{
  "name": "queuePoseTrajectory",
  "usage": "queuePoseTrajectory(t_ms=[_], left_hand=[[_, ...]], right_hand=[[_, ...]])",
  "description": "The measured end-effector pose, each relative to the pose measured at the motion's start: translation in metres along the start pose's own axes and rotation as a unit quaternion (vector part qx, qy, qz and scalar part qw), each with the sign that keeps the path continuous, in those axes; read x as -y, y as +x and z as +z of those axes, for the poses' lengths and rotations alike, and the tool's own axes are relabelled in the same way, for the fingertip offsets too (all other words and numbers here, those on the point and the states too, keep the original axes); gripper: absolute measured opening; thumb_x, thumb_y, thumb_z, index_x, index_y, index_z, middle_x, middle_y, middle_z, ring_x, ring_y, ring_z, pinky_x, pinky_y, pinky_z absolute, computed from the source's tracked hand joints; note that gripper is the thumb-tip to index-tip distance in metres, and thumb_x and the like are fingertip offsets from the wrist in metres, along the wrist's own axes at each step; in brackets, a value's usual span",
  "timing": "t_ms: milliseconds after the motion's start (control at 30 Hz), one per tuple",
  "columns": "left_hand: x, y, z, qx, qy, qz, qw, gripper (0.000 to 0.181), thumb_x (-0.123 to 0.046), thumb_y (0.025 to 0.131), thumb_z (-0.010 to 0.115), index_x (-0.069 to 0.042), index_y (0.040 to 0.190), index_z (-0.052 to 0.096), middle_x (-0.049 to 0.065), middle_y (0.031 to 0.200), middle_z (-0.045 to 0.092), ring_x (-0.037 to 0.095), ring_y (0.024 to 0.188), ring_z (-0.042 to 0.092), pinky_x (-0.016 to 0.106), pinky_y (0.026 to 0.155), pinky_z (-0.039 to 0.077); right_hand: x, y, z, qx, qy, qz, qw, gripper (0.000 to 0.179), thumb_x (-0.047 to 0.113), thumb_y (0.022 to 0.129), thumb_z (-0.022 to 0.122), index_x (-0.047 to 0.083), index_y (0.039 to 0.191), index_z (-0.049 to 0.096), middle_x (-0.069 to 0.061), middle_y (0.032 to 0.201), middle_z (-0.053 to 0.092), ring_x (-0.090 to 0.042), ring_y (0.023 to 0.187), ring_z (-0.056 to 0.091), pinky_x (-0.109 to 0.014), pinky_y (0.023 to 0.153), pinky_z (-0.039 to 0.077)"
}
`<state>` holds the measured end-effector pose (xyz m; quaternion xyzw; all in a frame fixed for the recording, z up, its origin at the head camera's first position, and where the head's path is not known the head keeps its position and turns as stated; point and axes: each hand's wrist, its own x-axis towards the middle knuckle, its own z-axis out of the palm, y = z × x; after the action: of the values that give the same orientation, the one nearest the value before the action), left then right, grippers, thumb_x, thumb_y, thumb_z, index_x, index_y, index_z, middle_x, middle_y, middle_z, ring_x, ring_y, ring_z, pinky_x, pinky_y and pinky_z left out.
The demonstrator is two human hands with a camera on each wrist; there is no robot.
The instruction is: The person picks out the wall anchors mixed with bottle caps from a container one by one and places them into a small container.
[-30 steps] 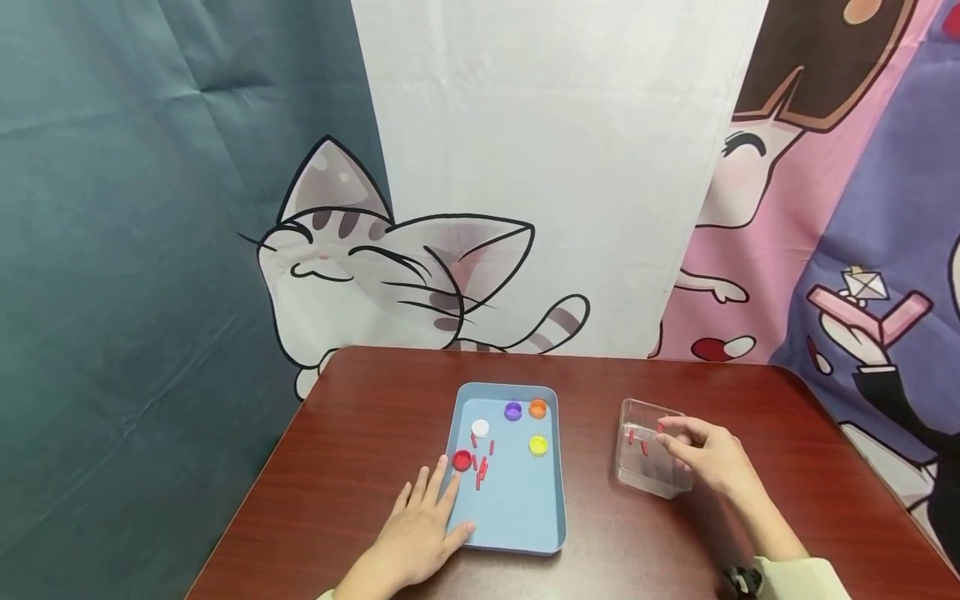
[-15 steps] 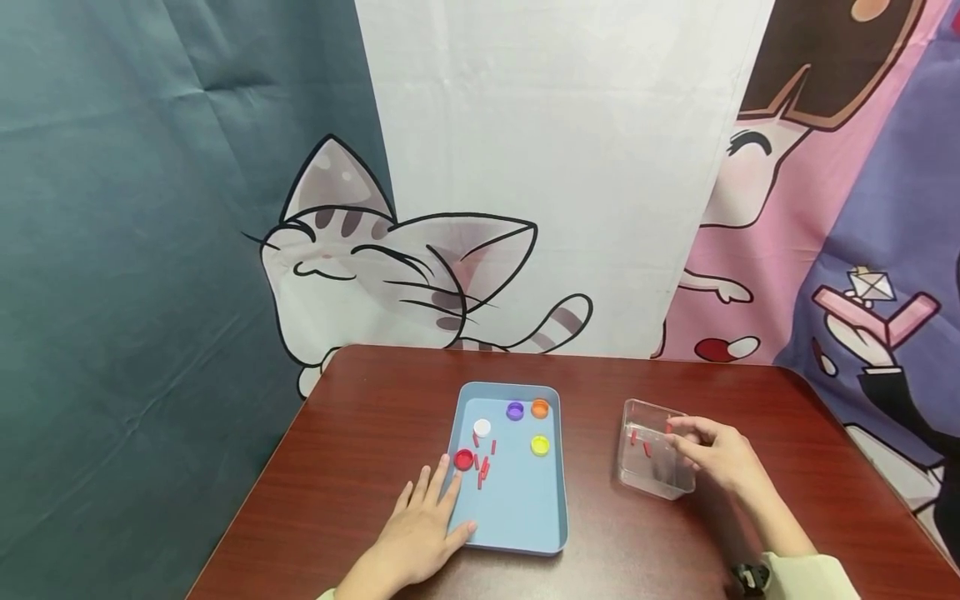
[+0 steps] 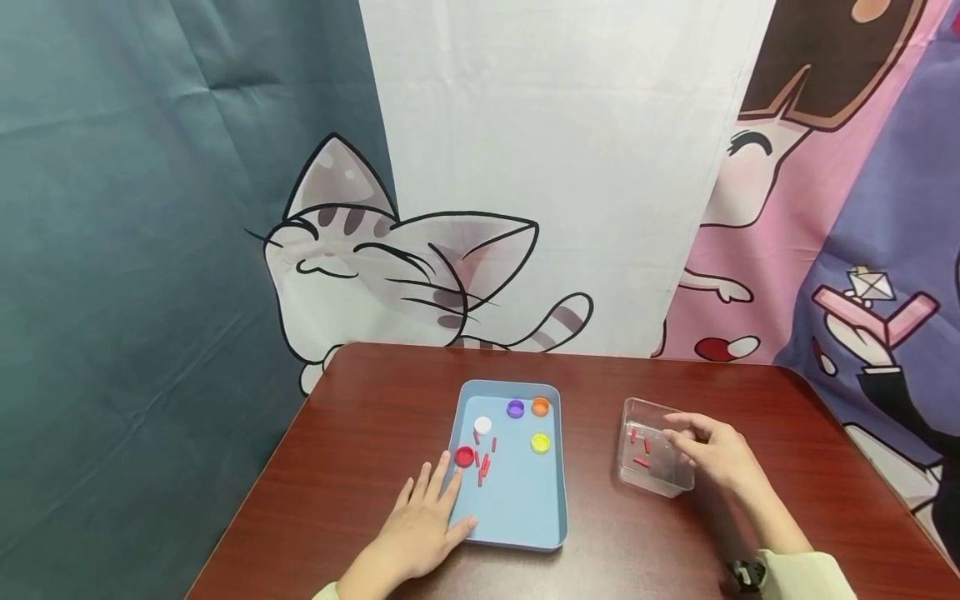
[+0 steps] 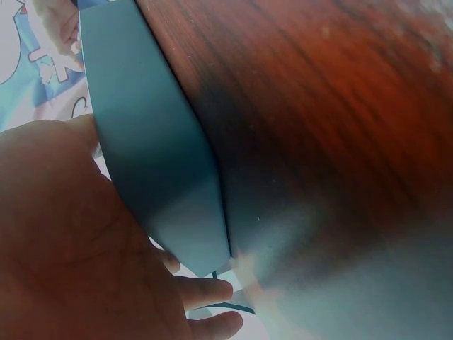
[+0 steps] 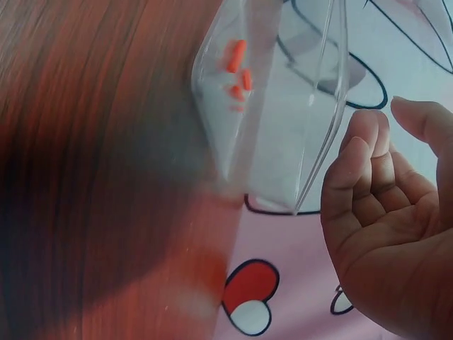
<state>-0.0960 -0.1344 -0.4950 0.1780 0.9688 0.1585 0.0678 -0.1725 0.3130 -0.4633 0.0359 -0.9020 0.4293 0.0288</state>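
Note:
My left hand [image 3: 417, 532] lies with fingers spread along the left rim of a light blue tray [image 3: 517, 518]. The tray's outer wall [image 4: 152, 134] shows beside the palm in the left wrist view. Several short red sticks [image 3: 480, 478] lie in the tray, near a red cap [image 3: 464, 456] and a white cap [image 3: 482, 425]. At the right, my right hand [image 3: 716, 452] hovers over the right side of a clear plastic box [image 3: 652, 480]. Its thumb stands apart from the bent fingers, with nothing between them [image 5: 389, 212]. Three red sticks [image 3: 641, 462] lie in the box.
Purple [image 3: 515, 408], orange [image 3: 540, 407] and yellow [image 3: 540, 443] caps sit in the right part of the tray. Tray and box stand apart on a dark red wooden table [image 3: 592, 550]. A cartoon-printed curtain [image 3: 562, 150] hangs behind the table's far edge.
My right hand has let go of a red stick, which now lies in the clear box with the two others. The left hand stays on the tray.

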Motion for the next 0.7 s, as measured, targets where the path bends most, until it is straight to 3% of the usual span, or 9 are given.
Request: queuePoseTrajectory(t_ms=[167, 400, 700], left_hand=[[-0.001, 0.0, -0.001, -0.001, 0.0, 0.001, 1.0, 0.077, -0.058, 0.102, 0.045, -0.006, 0.158, 0.034, 0.017, 0.169, 0.013, 0.048, 0.15, 0.02, 0.067, 0.117, 0.022], [0.0, 0.001, -0.001, 0.001, -0.001, -0.001, 1.0, 0.077, -0.058, 0.102, 0.045, -0.006, 0.158, 0.034, 0.016, 0.169, 0.013, 0.048, 0.15, 0.02, 0.067, 0.116, 0.021], [0.0, 0.001, 0.001, 0.003, -0.002, -0.001, 1.0, 0.078, -0.059, 0.102, 0.044, -0.006, 0.158, 0.033, 0.016, 0.169, 0.011, 0.047, 0.151, 0.019, 0.067, 0.117, 0.021]], right_hand=[[0.01, 0.002, 0.009, 0.005, 0.013, -0.013, 0.9998, 0.035, 0.019, 0.094, 0.073, 0.002, 0.124, 0.068, -0.011, 0.074, 0.062, -0.018, 0.062, 0.06, -0.025, 0.052, 0.046], [0.02, 0.008, 0.024, 0.003, 0.009, -0.038, 0.9992, 0.032, 0.021, 0.092, 0.075, 0.005, 0.12, 0.071, 0.001, 0.069, 0.059, -0.006, 0.058, 0.053, -0.024, 0.05, 0.041], [0.032, 0.011, 0.039, 0.013, 0.028, -0.054, 0.9981, 0.033, 0.023, 0.092, 0.077, 0.004, 0.119, 0.072, 0.0, 0.071, 0.059, -0.01, 0.059, 0.059, -0.024, 0.051, 0.044]])
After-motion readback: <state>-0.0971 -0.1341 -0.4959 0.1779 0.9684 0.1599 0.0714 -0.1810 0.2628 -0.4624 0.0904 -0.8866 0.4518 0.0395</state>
